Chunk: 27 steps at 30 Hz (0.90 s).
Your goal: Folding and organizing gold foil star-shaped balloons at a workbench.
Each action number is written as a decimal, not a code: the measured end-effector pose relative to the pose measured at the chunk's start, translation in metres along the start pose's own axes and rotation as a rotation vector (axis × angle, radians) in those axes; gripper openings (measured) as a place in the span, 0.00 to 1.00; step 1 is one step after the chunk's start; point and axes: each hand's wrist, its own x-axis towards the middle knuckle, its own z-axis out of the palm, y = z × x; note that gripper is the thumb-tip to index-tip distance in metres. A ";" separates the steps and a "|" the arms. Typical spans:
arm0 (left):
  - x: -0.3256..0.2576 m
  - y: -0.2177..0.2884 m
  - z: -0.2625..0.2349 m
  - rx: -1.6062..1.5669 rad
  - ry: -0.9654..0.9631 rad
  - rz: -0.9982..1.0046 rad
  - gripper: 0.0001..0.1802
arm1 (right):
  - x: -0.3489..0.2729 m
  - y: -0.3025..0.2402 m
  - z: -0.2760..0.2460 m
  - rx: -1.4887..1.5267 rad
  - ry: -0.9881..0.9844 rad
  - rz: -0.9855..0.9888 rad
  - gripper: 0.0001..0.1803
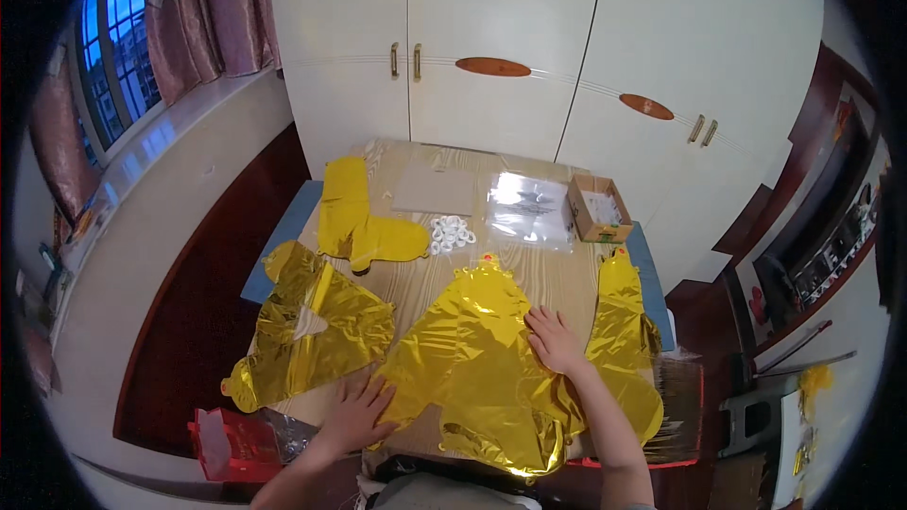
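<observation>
Both hands are laid flat with fingers spread: left hand (357,411) at the 8 o'clock edge of the gold foil (477,349), right hand (556,340) on its 3 o'clock side. Foil is spread on a wooden bench (557,279) before white cupboards (501,47). A brown box (598,209) sits at 1 o'clock, a red bag (236,444) at 8 o'clock.

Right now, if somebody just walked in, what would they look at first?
Probably the big shiny gold foil balloon lying flat in the middle of the wooden table, with the left hand and right hand pressing flat on it. More crinkly gold foil balloons lie around it: one at the left, one farther back, and one at the right. Behind them sit a pile of small white rings and a small open cardboard box.
</observation>
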 end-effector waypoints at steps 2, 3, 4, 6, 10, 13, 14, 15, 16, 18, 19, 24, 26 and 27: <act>-0.003 -0.002 0.001 -0.039 0.022 0.001 0.38 | 0.000 -0.001 0.001 0.002 -0.011 0.003 0.27; -0.002 -0.003 0.001 -0.057 0.038 0.008 0.38 | 0.000 0.000 0.000 -0.004 -0.011 0.005 0.27; -0.001 -0.005 0.001 -0.002 0.072 0.024 0.36 | 0.000 0.000 -0.001 -0.010 -0.011 0.008 0.27; -0.001 -0.008 -0.004 0.111 0.144 0.057 0.34 | -0.001 -0.003 -0.004 0.026 -0.002 0.013 0.28; -0.018 0.031 -0.125 -0.929 0.052 0.356 0.25 | -0.001 -0.002 -0.008 0.140 0.070 0.061 0.29; -0.028 0.078 -0.195 -1.248 0.371 1.139 0.16 | 0.006 -0.004 -0.008 0.166 0.062 0.040 0.30; -0.023 0.088 -0.208 -1.197 0.501 1.310 0.15 | 0.007 -0.004 -0.007 0.174 0.087 0.042 0.29; -0.021 0.098 -0.215 -1.153 0.624 1.433 0.15 | 0.007 -0.003 -0.006 0.179 0.112 0.045 0.29; -0.016 0.105 -0.221 -1.123 0.713 1.511 0.14 | 0.008 -0.001 -0.006 0.183 0.141 0.052 0.28; -0.010 0.114 -0.228 -1.066 0.859 1.629 0.14 | 0.016 -0.004 -0.004 0.179 0.212 -0.024 0.25; -0.006 0.117 -0.229 -1.030 0.927 1.675 0.13 | 0.022 -0.007 -0.002 0.180 0.249 -0.062 0.24; 0.007 0.116 -0.236 -0.910 1.216 1.869 0.11 | 0.092 -0.019 -0.001 0.047 0.199 -0.071 0.17; -0.001 0.101 -0.233 -0.834 1.078 1.722 0.13 | 0.126 -0.013 0.002 -0.069 0.195 -0.074 0.16; -0.004 0.095 -0.229 -0.796 1.017 1.641 0.15 | 0.143 -0.010 0.004 -0.136 0.195 -0.080 0.15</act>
